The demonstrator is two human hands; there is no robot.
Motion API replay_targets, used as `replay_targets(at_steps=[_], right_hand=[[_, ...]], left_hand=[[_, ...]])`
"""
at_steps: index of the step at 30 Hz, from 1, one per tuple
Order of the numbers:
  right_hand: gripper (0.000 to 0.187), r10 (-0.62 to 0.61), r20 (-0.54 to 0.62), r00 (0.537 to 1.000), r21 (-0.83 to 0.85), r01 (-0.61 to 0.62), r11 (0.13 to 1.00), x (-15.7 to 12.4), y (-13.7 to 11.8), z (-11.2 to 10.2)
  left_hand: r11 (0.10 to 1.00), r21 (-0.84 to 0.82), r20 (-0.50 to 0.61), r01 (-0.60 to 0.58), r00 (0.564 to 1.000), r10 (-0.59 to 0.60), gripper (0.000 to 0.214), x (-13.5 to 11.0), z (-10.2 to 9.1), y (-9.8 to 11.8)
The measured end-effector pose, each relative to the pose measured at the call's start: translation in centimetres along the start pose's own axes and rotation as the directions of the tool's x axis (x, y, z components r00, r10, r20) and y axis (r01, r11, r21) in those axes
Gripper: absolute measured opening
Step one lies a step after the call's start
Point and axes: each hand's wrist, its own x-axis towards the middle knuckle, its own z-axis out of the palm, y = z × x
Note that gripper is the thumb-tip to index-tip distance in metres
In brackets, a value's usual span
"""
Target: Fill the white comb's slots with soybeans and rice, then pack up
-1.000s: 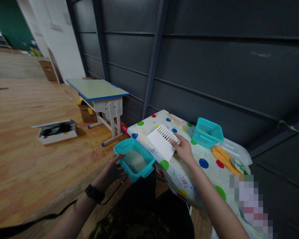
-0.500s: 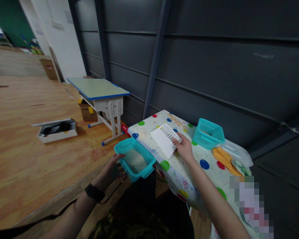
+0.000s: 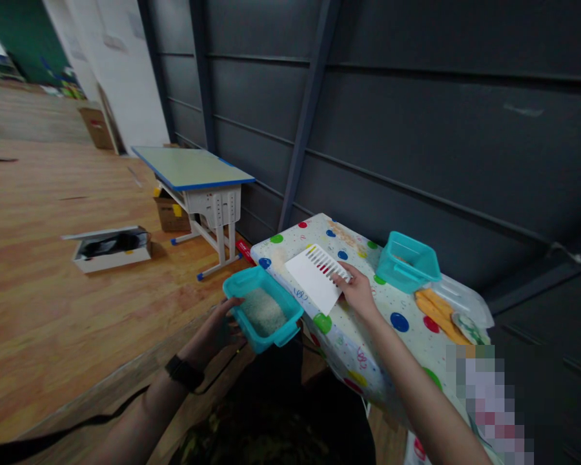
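Observation:
My left hand (image 3: 221, 330) grips the left side of a teal plastic container (image 3: 286, 332), its thumb over the rim. White grains (image 3: 264, 312), which look like rice, lie inside. The container is held by the front left edge of a table covered with a dotted cloth (image 3: 353, 323). Over the cloth, my right hand (image 3: 356, 289) is closed on the slotted end of a flat white scraper (image 3: 310, 278). Whether the scraper touches the cloth I cannot tell. Beyond it, pale brownish grains (image 3: 343, 234) are scattered near the far edge.
A second teal container (image 3: 407, 263) stands at the back right, beside a clear lid (image 3: 465, 300) and an orange cloth (image 3: 438, 313). Left of the table are a desk (image 3: 193, 166) and an open white box (image 3: 113, 248) on the floor. A dark panelled wall (image 3: 416, 129) rises behind.
The scraper has shifted slightly left and toward me in my right hand. My left hand and the container of white grains stay nearly where they were. The view has shifted a little.

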Motion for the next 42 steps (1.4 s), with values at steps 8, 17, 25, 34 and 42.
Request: replay_targets(at_steps=[8,17,25,34,42], right_hand=[[0.075,0.096,0.069,0.993,0.097,-0.102,0.99,1.2,-0.6,0.1],[0.073,0.045,-0.072,0.996,-0.084,-0.051,0.995,6.9,2.0,2.1],[0.059,0.005,0.015,1.0,0.047,-0.006,0.999,0.9,1.0,2.8],[0.067,0.019,-0.034,0.999,0.041,-0.018,0.999,0.7,-0.5,1.9],[0.072,0.108,0.047,0.993,0.14,-0.114,0.984,0.5,-0.6,1.9]], left_hand=[[1.0,-0.004,-0.028,-0.018,0.999,0.018,0.068,0.1,-0.3,0.2],[0.998,-0.018,-0.071,-0.053,0.996,0.051,0.065,0.1,-0.4,0.9],[0.999,0.0,-0.075,-0.051,0.996,0.051,0.063,1.0,-1.0,0.6],[0.998,-0.02,-0.037,-0.058,0.998,0.057,0.061,1.3,-1.4,0.3],[0.999,-0.005,-0.039,-0.043,0.998,0.043,0.061,0.8,-1.0,0.9]])
